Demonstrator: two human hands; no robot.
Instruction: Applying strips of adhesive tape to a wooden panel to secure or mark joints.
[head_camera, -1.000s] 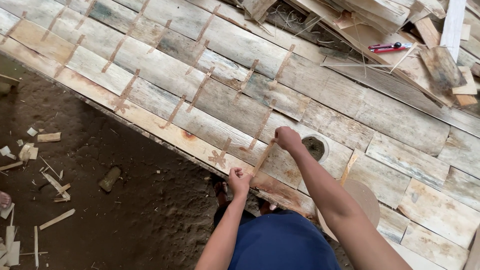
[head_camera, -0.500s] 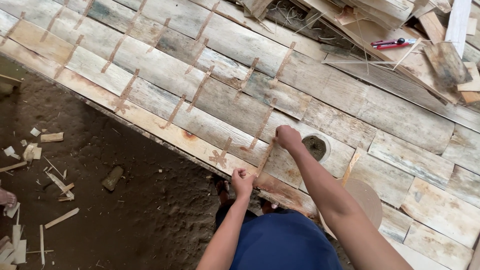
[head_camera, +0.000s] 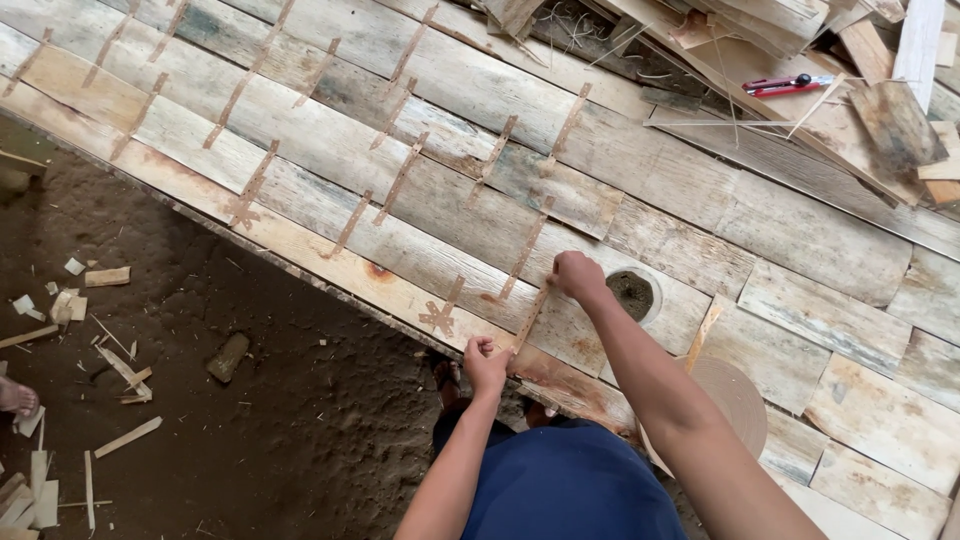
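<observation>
Beside the tape roll (head_camera: 722, 398) on the plank worktop (head_camera: 300, 130), two hands stretch one tape strip (head_camera: 528, 317): right hand (head_camera: 577, 275) pinching its far end, left hand (head_camera: 486, 364) fisted on its near end.

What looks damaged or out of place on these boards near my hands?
A round hole is cut through one plank, just beside the right hand. The left hand and right hand hold a tape strip across the seam. Wood scraps litter the dirt floor.
</observation>
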